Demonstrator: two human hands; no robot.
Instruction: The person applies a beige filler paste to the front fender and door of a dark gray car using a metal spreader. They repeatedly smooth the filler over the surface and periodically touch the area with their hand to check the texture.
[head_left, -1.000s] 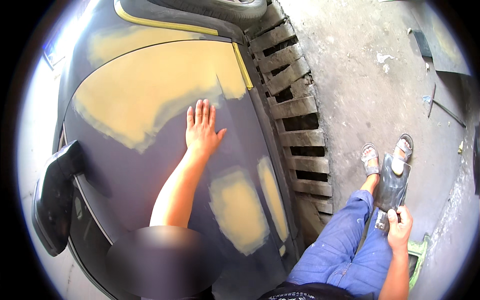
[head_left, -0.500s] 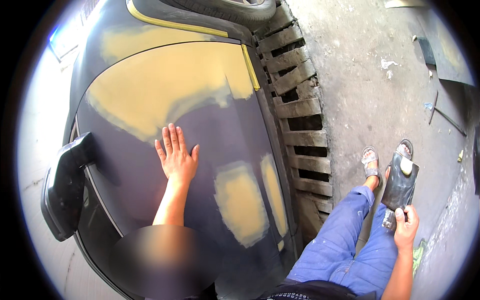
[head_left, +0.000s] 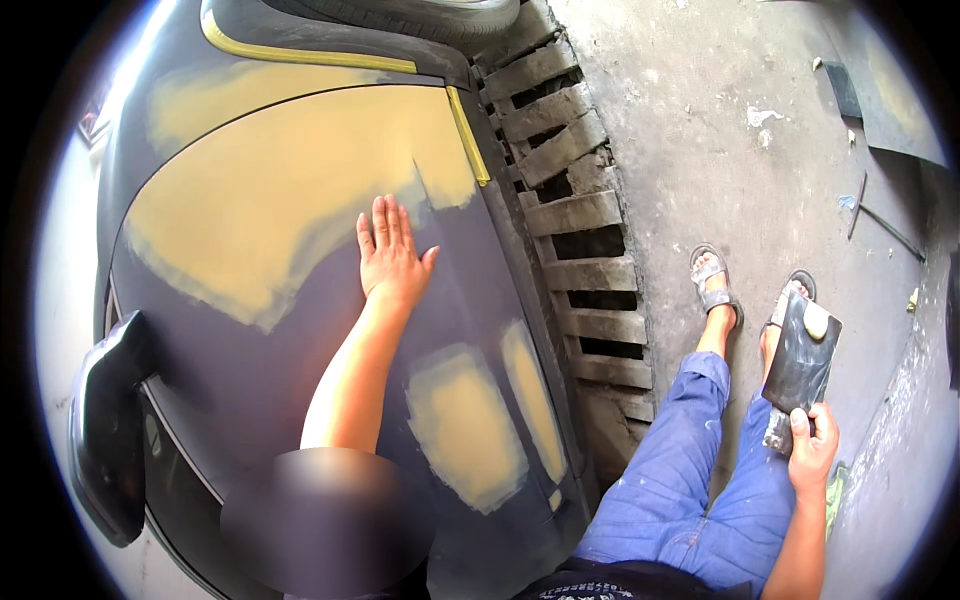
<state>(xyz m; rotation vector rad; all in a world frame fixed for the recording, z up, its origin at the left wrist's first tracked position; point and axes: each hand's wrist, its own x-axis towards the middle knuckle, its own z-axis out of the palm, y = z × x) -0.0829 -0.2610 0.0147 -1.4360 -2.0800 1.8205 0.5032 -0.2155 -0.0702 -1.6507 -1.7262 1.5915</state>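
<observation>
My left hand [head_left: 395, 260] lies flat on the car's dark grey side panel [head_left: 255, 365], fingers stretched out and holding nothing. Its fingertips reach the lower edge of a large yellow filler patch [head_left: 270, 165]. Two smaller filler patches, a broad one [head_left: 468, 425] and a narrow one [head_left: 533, 400], lie nearer to me. At the lower right, my right hand [head_left: 814, 455] is closed round the handle of a flat dark putty board [head_left: 798, 360]. A rounded dab of cream putty [head_left: 816, 321] sits at the board's far end.
Yellow masking tape [head_left: 300, 52] edges the wheel arch below a tyre [head_left: 420, 18]. A black side mirror [head_left: 105, 430] juts out at left. A slatted floor grate [head_left: 590, 270] with open gaps runs beside the car. Thin rods [head_left: 890, 232] and dark sheets [head_left: 845, 97] lie at right.
My left hand has slid right and forward across the panel, to the filler's edge. The view has shifted, and my near foot has moved forward. My right hand still holds the putty board.
</observation>
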